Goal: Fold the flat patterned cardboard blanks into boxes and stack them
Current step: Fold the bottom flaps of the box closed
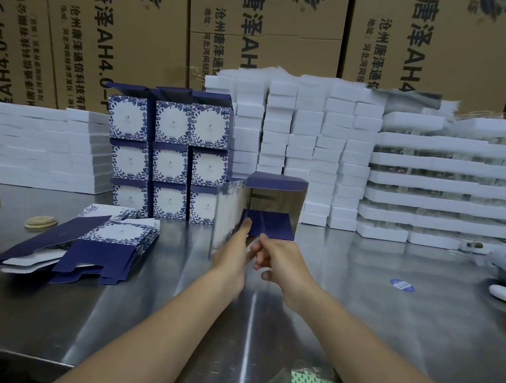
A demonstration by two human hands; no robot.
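- Running back to front, the rear is a wall of brown shipping cartons [122, 35] with black print.
- Steel table [356, 316] takes up the whole foreground and is reflective.
- White box stacks [308, 135] stand along the back of the table. Lower white stacks [41, 148] are at far left, and white trays [438, 185] are layered at right.
- Finished patterned boxes [171, 156] are stacked three wide and three high, left of centre, against the white stacks. Their blue floral faces point toward the camera, and the top row's navy flaps stand up.
- Flat blanks [94, 246] lie fanned in a loose pile on the table, front left, with the navy and floral sides mixed.
- Half-folded box [271, 204] is held up off the table, just right of and in front of the finished stack.
  - Its tube axis runs away from the person, and the open end faces the camera.
  - The silver lining shows inside. One navy flap is folded over at the top, and one navy flap is at the bottom of the opening.
- Left hand [230, 255] grips the box's left wall, with a fingertip on the bottom flap's left edge.
- Right hand [283, 258] has curled fingers pinching the bottom flap's near edge. It is motion-blurred, so the exact contact is soft.
- Wooden discs [41, 224] sit left of the blanks.
- Blue round sticker [402, 285] lies on the table at right.
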